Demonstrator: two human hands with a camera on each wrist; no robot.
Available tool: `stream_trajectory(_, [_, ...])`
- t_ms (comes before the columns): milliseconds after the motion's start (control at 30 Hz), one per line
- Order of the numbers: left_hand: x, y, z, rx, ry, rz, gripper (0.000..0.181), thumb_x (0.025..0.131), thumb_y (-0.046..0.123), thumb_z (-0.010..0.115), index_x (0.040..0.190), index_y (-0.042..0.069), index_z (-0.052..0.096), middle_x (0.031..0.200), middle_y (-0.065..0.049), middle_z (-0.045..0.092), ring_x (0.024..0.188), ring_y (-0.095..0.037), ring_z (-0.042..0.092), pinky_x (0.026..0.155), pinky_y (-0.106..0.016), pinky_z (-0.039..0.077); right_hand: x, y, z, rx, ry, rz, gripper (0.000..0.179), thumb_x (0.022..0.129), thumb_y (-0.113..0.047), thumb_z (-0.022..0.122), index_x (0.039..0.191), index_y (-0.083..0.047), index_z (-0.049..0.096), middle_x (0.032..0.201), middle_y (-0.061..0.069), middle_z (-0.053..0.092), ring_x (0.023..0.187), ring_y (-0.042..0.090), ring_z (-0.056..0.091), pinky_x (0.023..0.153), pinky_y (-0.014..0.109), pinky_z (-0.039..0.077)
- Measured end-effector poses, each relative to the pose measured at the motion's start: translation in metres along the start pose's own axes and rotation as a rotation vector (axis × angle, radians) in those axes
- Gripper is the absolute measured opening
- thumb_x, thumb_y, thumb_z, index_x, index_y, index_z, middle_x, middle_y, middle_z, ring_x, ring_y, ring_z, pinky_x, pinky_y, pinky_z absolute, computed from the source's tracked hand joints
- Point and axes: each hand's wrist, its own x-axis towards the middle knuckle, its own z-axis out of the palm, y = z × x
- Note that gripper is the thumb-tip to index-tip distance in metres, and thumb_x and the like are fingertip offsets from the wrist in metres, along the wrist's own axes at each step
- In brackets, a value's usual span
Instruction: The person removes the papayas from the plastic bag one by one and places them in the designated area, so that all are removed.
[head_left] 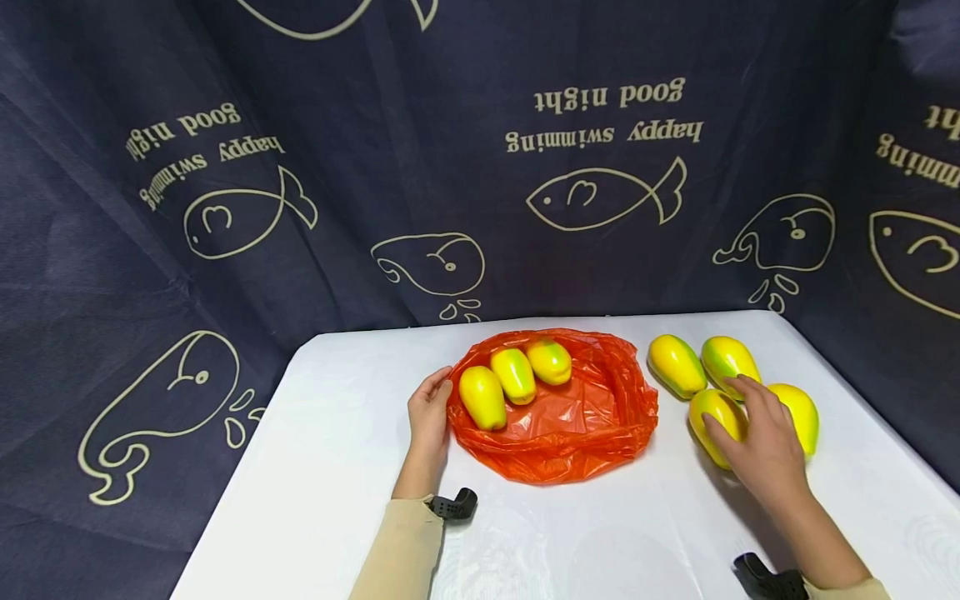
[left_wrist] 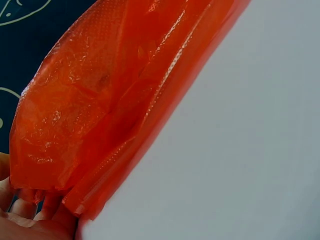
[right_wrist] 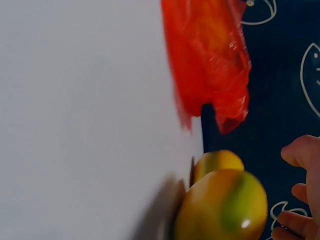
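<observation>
A red plastic bag lies spread with its mouth open, and three yellow-green mangoes rest inside toward its left and back. My left hand holds the bag's left edge; in the left wrist view its fingers lie behind and under the thin red film. On the right, my right hand reaches over the nearest loose mango, thumb and fingers spread around it. From the right wrist, that hand shows apart from the mango, its fingers holding nothing.
Behind and beside the right hand lie more loose mangoes, close together. Everything rests on a white table. A dark blue cloth with fish and whale drawings hangs along the table's back and sides.
</observation>
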Motion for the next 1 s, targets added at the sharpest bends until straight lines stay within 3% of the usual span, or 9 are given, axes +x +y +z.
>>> stream_trajectory(300, [0.001,-0.001,-0.001,0.007,0.006,-0.009,0.030,0.100,0.007,0.054,0.127,0.004,0.066,0.119,-0.010,0.067,0.104,-0.013,0.065,0.089,-0.020,0.057,0.018,-0.031,0.002,0.119,-0.019,-0.005,0.061,0.091,-0.019,0.066,0.147,-0.008,0.044,0.149,0.024,0.043,0.136,0.046,0.036,0.107,0.069,0.031])
stream_trajectory(567, [0.001,0.000,-0.001,0.002,-0.002,-0.004,0.031,0.100,0.008,0.054,0.130,0.002,0.064,0.121,-0.010,0.068,0.103,-0.011,0.065,0.090,-0.019,0.057,0.034,-0.057,0.020,0.248,-0.095,0.031,0.060,0.096,-0.025,0.063,0.149,-0.012,0.041,0.151,0.023,0.041,0.139,0.047,0.035,0.109,0.072,0.031])
stream_trajectory(767, [0.001,-0.001,-0.002,-0.001,-0.027,-0.004,0.034,0.101,0.010,0.054,0.133,0.002,0.062,0.126,-0.013,0.065,0.104,-0.011,0.065,0.092,-0.021,0.057,0.042,-0.063,0.039,0.377,-0.150,0.096,0.060,0.098,-0.026,0.060,0.151,-0.011,0.037,0.152,0.021,0.041,0.140,0.044,0.038,0.111,0.067,0.036])
stream_trajectory(1000, [0.001,-0.002,0.000,-0.001,-0.008,0.000,0.031,0.100,0.008,0.054,0.129,0.003,0.065,0.121,-0.012,0.067,0.102,-0.012,0.065,0.089,-0.020,0.058,0.047,-0.062,0.056,0.522,-0.227,0.153,0.064,0.100,-0.027,0.059,0.154,-0.006,0.031,0.156,0.023,0.036,0.143,0.046,0.036,0.114,0.064,0.035])
